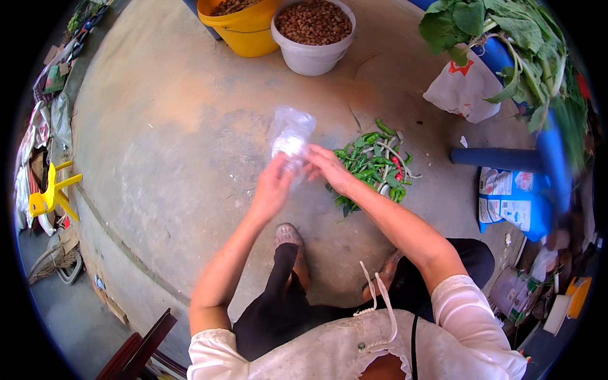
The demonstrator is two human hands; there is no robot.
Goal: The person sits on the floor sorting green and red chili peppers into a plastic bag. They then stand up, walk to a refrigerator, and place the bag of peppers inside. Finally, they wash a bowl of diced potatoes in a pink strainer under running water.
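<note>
L fingers (278, 166) pinched the clear plastic bag (292, 120) just ahead; R fingers (318, 156) met its near edge, blurred, so I couldn't tell their grip. Light, even tension seemed best imo, else it'd tear. Peppers (367, 172) lay right of R fingers; print on blue pkg (537, 209), farther R, unreadable

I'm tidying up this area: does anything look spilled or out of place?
The green peppers lie loose on the concrete floor, with no tray or sheet visible beneath; whether spilled or placed there, I cannot tell.
</note>
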